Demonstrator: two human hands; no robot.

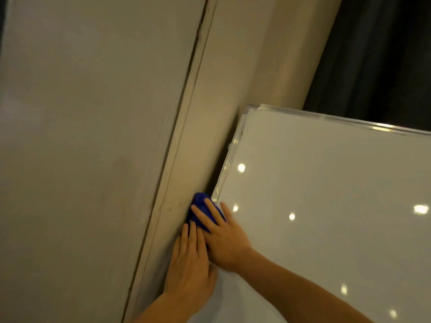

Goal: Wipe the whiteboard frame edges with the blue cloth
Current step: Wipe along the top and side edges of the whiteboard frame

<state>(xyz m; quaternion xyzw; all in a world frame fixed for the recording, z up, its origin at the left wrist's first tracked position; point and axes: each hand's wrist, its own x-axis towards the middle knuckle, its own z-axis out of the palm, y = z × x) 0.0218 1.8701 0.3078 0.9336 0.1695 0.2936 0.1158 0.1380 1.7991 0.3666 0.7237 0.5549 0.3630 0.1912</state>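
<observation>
A glossy whiteboard (326, 206) with a silver metal frame (227, 164) leans against a cream wall pillar. The blue cloth (201, 206) is bunched on the frame's left edge, low down. My right hand (224, 238) presses flat on the cloth, fingers spread, two of them on the board surface. My left hand (190, 266) lies just below, flat against the frame edge, fingertips touching the cloth's lower end. Most of the cloth is hidden under my fingers.
A grey door or panel (81, 159) fills the left, with a cream door jamb (198, 113) beside the board. A dark curtain (384, 54) hangs behind the board's top edge (338, 118). Ceiling lights reflect on the board.
</observation>
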